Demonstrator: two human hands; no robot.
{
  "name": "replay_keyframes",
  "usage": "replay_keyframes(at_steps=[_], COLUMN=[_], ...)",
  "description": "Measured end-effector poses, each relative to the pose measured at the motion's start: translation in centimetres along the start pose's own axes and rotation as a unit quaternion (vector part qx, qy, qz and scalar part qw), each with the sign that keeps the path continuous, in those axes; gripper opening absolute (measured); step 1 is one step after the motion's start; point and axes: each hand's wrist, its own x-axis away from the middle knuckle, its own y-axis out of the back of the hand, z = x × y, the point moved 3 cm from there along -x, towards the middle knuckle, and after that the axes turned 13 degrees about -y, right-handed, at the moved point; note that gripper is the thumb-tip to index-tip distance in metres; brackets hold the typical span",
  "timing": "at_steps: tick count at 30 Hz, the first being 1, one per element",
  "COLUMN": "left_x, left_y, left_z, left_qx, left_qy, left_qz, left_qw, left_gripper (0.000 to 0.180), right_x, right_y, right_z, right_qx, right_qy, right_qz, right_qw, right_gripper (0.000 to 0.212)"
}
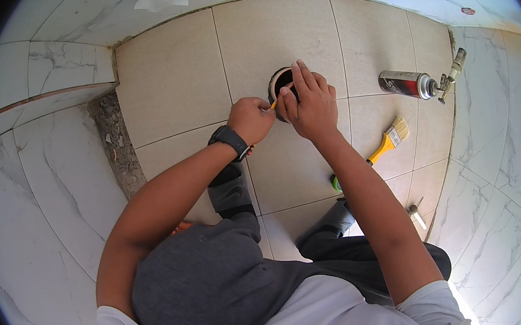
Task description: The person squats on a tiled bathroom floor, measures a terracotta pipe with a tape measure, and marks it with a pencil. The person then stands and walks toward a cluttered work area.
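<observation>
In the middle of the tiled floor is a round dark opening with a pale pinkish rim point(273, 84), partly covered by my right hand point(314, 103). The fingers of that hand are stretched out along the right side of the rim, the thumb toward its near side. My left hand point(251, 120), with a black watch point(230, 141) on its wrist, is closed at the near left of the opening. A thin yellow stick point(273, 105), perhaps a pencil, pokes out of its fingers toward the rim. Most of the stick is hidden.
To the right lies a gas canister point(404, 85) with a torch head point(454, 73). Nearer are a yellow-handled paintbrush point(391, 139), a green round thing point(336, 183) and a small white-handled tool point(417, 216). Marble-look walls point(488, 130) enclose the floor; a rough untiled gap point(115, 144) runs along the left.
</observation>
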Motion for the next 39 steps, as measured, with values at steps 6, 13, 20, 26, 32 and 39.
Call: replay_keyframes(at_steps=[6, 13, 20, 26, 32, 39], left_x=[-0.1, -0.9, 1.2, -0.6, -1.1, -0.9], left_y=[0.2, -0.4, -0.2, 0.6, 0.8, 0.6], left_z=[-0.2, 0.3, 1.1, -0.4, -0.4, -0.3], left_qx=[0.001, -0.063, -0.047, 0.011, 0.092, 0.161], left_qy=[-0.012, 0.013, 0.017, 0.004, 0.079, 0.127], left_qz=[0.006, 0.076, 0.065, 0.024, 0.077, 0.068], left_qw=[1.000, 0.995, 0.997, 1.000, 0.990, 0.976], left_gripper=[0.026, 0.028, 0.028, 0.029, 0.029, 0.030], right_x=[0.1, 0.0, 0.1, 0.1, 0.1, 0.1], right_y=[0.0, 0.0, 0.0, 0.0, 0.1, 0.0], right_z=[0.0, 0.1, 0.0, 0.0, 0.1, 0.0], right_qx=[-0.006, -0.006, -0.008, -0.009, -0.006, -0.001], right_qy=[0.004, 0.005, 0.005, 0.003, 0.002, -0.003], right_qz=[-0.008, -0.013, -0.019, -0.014, -0.010, -0.001], right_qw=[1.000, 1.000, 1.000, 1.000, 1.000, 1.000], right_gripper=[0.057, 0.056, 0.057, 0.058, 0.058, 0.059])
